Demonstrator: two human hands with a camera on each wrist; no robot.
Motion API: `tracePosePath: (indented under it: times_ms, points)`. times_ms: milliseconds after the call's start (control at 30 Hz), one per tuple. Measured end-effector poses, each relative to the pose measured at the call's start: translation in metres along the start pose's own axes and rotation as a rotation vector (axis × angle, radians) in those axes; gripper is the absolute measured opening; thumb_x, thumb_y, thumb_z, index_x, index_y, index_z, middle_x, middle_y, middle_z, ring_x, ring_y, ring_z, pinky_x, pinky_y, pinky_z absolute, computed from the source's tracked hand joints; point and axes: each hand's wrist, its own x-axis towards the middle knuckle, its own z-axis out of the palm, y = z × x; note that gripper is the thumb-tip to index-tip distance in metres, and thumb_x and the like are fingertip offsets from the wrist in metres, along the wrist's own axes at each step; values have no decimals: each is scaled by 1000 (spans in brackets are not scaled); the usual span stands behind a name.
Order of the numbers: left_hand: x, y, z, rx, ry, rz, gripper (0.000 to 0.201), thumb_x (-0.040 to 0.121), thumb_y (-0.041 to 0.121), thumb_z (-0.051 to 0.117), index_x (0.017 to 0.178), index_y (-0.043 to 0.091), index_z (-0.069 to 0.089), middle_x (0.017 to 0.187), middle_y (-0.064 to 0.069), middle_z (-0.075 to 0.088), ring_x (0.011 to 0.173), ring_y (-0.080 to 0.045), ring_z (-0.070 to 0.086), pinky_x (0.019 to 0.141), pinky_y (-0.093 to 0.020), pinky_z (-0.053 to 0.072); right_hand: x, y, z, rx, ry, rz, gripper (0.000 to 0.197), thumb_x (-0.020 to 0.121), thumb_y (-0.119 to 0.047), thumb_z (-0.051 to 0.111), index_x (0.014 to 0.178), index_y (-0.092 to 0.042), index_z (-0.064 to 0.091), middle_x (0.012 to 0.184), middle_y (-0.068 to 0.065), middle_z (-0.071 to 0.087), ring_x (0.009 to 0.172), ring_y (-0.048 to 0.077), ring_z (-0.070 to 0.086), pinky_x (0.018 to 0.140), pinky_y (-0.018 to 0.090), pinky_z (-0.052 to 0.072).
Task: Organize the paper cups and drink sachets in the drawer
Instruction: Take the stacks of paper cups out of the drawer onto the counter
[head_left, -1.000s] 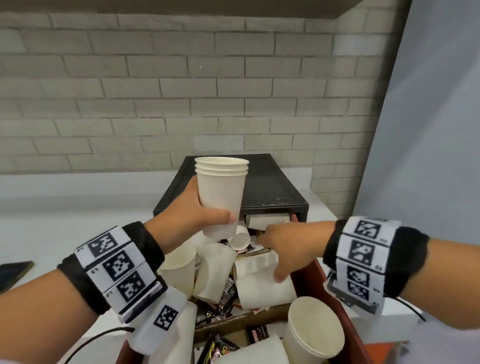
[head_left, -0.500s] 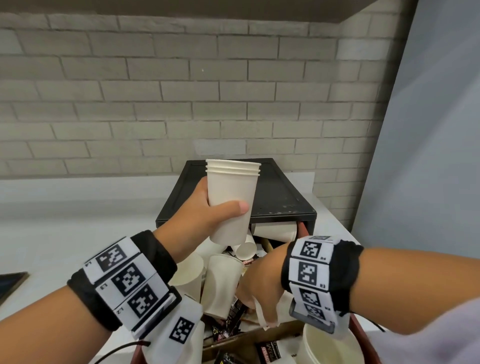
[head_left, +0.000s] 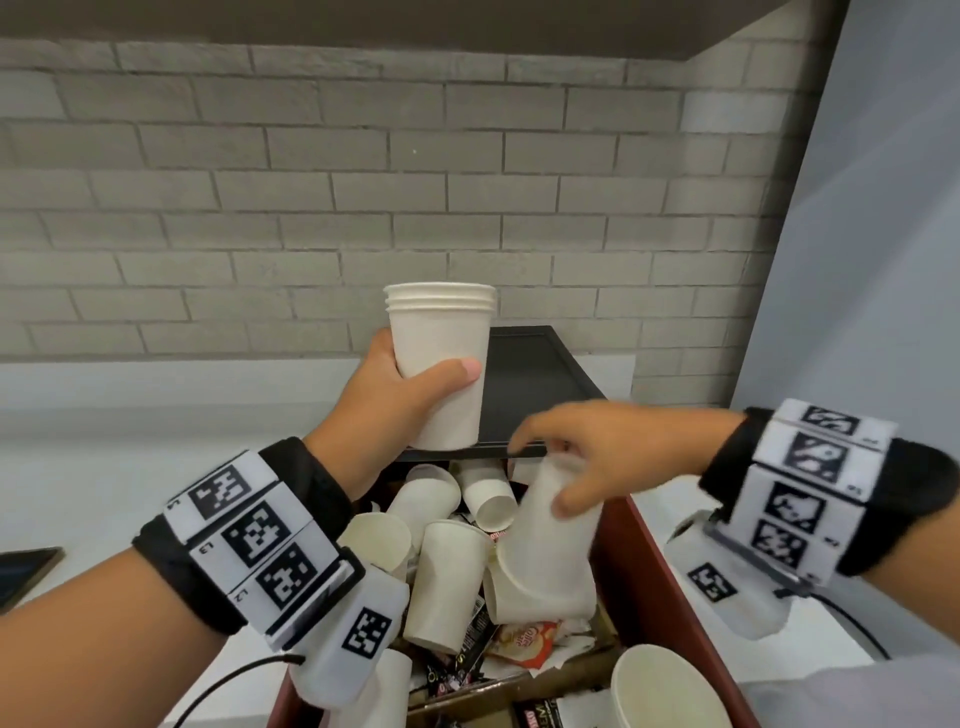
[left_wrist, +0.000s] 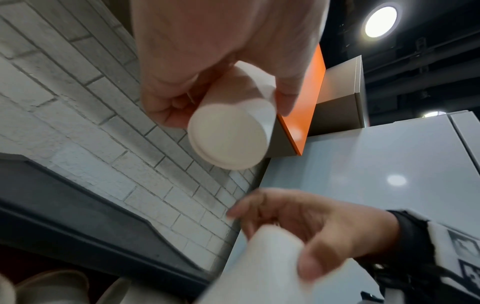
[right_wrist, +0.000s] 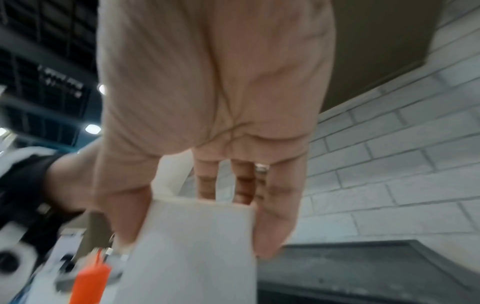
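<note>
Hands on cups above open drawer

Left hand (head_left: 402, 387) grips stack (head_left: 440, 364) of nested paper cups, upright, rims up, held over far end of drawer (head_left: 652, 587). Left wrist view shows stack's base (left_wrist: 228, 136) with fingers curled round the side.

Right hand (head_left: 605, 457) grips single cup (head_left: 550, 535), upside down and tilted, base up under the fingers, mouth down toward the pile. It sits right of and lower than the stack, not touching it. Right wrist view: fingers (right_wrist: 275, 205) and thumb wrapped round the cup wall; blurred.

Drawer is red-brown, pulled toward the near side, under a black cabinet (head_left: 540, 384) on a white worktop (head_left: 78, 467). Inside: loose cups (head_left: 447, 582) lying on their sides and standing in a jumble, one open cup (head_left: 670, 691) upright at near right. Sachets (head_left: 522, 642) lie among and under the cups, dark ones at near centre. Dark flat object (head_left: 26, 569) at far left edge of worktop, can't tell what.
</note>
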Motion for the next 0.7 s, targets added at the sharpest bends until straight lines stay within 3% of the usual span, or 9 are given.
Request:
tracePosePath:
  times_ms: [67, 167, 300, 433, 500, 567, 700]
  points:
    - [6, 6, -2, 0, 72, 24, 90, 50, 50, 72, 130, 17, 46, 118, -6, 62, 104, -19, 63, 80, -35, 56, -11, 8, -14, 238, 206, 11, 44, 81, -28, 68, 121, -36, 53, 96, -9, 48, 84, 6, 50, 72, 19, 45]
    - [13, 16, -2, -35, 159, 57, 82, 55, 45, 74, 127, 16, 49, 117, -7, 62, 105, -21, 63, 84, -39, 55, -21, 19, -23, 746, 433, -1, 33, 85, -15, 64, 114, -30, 59, 102, -2, 54, 86, 8, 55, 62, 13, 48]
    - [19, 26, 5, -96, 217, 62, 82, 53, 44, 76, 126, 15, 50, 115, -7, 64, 103, -22, 64, 76, -33, 55, -24, 25, -19, 1095, 520, -33, 32, 90, -12, 54, 121, -17, 57, 118, 5, 58, 99, 15, 59, 70, 21, 51]
    - [24, 37, 16, -159, 191, 72, 50, 68, 27, 72, 114, 14, 57, 102, -4, 66, 90, -16, 65, 58, -18, 51, -29, 24, -17, 1249, 560, -93, 22, 91, -12, 51, 108, -19, 62, 100, -6, 67, 86, 7, 65, 71, 22, 55]
    - [24, 42, 22, -198, 158, 61, 42, 79, 18, 72, 117, 11, 57, 101, -4, 66, 83, -12, 66, 56, -18, 51, -30, 20, -13, 1258, 500, -93, 30, 88, -9, 55, 117, -18, 59, 105, -2, 66, 90, 9, 66, 72, 21, 56]
    - [24, 47, 29, -228, 117, 40, 29, 84, 14, 65, 112, 11, 58, 94, -2, 67, 73, -7, 67, 54, -18, 51, -27, 17, -6, 1192, 442, -68, 52, 83, -5, 62, 131, -19, 48, 119, 9, 57, 102, 18, 63, 77, 27, 57]
    - [20, 52, 46, -170, 22, 42, 31, 81, 14, 69, 110, 11, 58, 96, -5, 67, 77, -10, 67, 58, -20, 54, -21, 10, 4, 1090, 407, -13, 99, 60, -15, 76, 141, -40, 24, 115, 12, 60, 105, 28, 63, 90, 45, 53]
